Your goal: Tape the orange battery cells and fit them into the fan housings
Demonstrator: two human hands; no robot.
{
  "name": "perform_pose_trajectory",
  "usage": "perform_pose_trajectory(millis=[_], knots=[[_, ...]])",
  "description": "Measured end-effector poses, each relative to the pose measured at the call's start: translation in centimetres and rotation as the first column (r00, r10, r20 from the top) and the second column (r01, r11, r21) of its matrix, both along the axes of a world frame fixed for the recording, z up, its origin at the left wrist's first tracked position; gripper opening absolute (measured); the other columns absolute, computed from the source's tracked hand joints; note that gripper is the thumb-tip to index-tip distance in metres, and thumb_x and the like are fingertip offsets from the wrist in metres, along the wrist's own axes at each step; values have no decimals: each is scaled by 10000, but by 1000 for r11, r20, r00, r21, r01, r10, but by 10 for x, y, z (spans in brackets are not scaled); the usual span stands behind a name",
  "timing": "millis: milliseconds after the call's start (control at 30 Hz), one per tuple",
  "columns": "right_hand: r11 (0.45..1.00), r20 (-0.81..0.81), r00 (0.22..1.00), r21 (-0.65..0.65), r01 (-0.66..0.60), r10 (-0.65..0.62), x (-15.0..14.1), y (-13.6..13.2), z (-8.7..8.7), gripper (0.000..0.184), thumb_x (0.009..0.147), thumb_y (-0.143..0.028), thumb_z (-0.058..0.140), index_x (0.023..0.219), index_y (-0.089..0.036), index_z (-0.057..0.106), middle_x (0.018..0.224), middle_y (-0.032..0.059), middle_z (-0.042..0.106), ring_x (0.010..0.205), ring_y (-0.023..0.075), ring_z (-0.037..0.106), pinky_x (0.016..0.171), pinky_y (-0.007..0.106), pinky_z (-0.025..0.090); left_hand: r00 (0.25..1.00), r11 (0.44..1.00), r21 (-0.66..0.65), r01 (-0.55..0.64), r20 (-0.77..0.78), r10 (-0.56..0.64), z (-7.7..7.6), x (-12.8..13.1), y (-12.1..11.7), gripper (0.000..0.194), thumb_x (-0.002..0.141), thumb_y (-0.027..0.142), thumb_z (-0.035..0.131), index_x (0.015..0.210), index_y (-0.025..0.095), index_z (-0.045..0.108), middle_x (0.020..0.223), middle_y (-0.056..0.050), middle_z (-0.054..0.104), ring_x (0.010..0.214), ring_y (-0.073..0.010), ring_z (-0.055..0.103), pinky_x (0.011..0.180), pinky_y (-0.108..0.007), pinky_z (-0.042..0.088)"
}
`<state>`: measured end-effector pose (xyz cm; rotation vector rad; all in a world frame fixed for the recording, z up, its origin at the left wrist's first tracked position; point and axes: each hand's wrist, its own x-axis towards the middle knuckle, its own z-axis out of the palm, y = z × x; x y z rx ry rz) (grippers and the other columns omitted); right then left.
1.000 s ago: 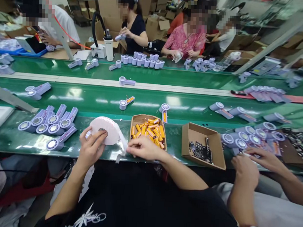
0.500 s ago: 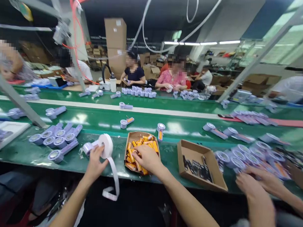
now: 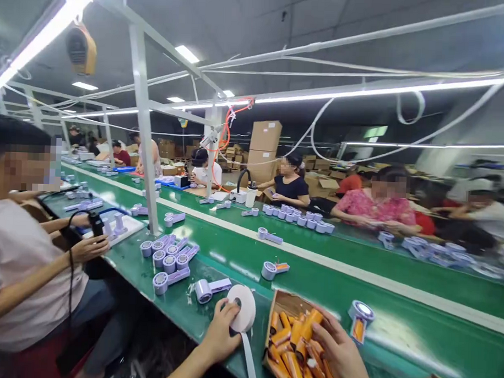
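My left hand (image 3: 220, 337) is closed on a roll of white tape (image 3: 246, 310), its fingers at the core. A loose strip hangs from the roll past the table edge. To the right, a cardboard box (image 3: 273, 305) holds many orange cylindrical batteries (image 3: 282, 337). My right hand (image 3: 339, 349) is at the box's right side, with thumb and fingers around one orange battery (image 3: 311, 323) at the top of the pile. Just left of the roll, a lilac handheld fan body (image 3: 204, 291) lies on the green table.
Several lilac fan bodies (image 3: 170, 263) stand grouped farther left. A green conveyor belt (image 3: 234, 238) runs behind, carrying scattered fan bodies, one with an orange battery in its handle (image 3: 358, 329). A co-worker (image 3: 22, 258) sits at left beside a white tray (image 3: 126, 229). A metal post (image 3: 142, 124) rises nearby.
My view has swung left and upward, bringing the seated co-worker into sight. My right hand has gone from reaching into the pile to gripping a battery. My left hand still holds the tape roll.
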<state>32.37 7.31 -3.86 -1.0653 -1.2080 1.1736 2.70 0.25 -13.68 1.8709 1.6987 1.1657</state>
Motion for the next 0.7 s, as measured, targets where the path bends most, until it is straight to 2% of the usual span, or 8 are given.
perform_pose_trajectory(millis=[67,167,233,300,367,533,600,700], knots=[[998,-162,985,-30,52,-56,1,-12,14,444,643,-597,953,976,-376,759,1073,143,808,1031,371,822,892,506,655,1000,1000,20,-4,4,4,-11,-5,4,687,701,147,736,1385,204,757,1498,-149,715,1531,-402,486,1346,-660,365],[995,-294,951,-12,102,-101,-14,-36,35,602,518,-589,1061,842,-257,677,1015,95,825,938,297,831,871,423,675,997,993,117,-21,-75,30,-21,-17,7,630,727,168,745,1354,210,787,1440,-154,751,1457,-426,549,1247,-715,471],[994,-344,932,-33,105,-110,-28,-46,43,684,532,-612,1064,990,-235,723,1012,82,846,898,267,838,846,389,680,985,969,247,11,-168,32,-17,-26,9,549,772,183,734,1316,213,802,1369,-144,781,1395,-420,585,1180,-712,528],[991,-357,925,-41,126,-132,-39,-52,45,762,580,-665,1033,1134,-215,765,1053,109,864,944,278,846,884,398,685,962,916,386,108,-273,2,-1,-31,11,477,826,184,724,1294,219,806,1315,-132,795,1366,-406,589,1148,-669,558],[983,-302,938,4,182,-172,-43,-58,43,752,666,-716,972,1179,-191,808,1102,138,870,995,294,845,931,421,686,922,854,465,231,-384,-41,27,-31,11,465,865,166,720,1320,229,793,1308,-123,791,1379,-398,569,1156,-629,553],[940,-83,963,210,267,-255,-35,-73,41,584,914,-707,779,1195,-204,871,1233,137,856,1146,328,822,1054,484,660,781,774,425,469,-609,-139,100,-10,4,545,914,116,700,1443,246,728,1360,-115,766,1412,-394,521,1094,-527,578],[931,-49,963,249,268,-264,-30,-73,44,578,958,-707,725,1214,-211,872,1240,134,854,1142,329,824,1048,495,664,753,749,438,497,-647,-121,118,-1,3,528,921,118,703,1436,235,725,1355,-108,769,1401,-396,517,1051,-490,592],[939,-73,969,242,246,-235,-26,-69,49,592,951,-726,730,1214,-215,871,1214,135,860,1095,324,833,1020,495,675,737,729,464,504,-671,-83,131,9,2,508,927,128,712,1426,227,724,1352,-96,774,1396,-402,513,1049,-482,585]])
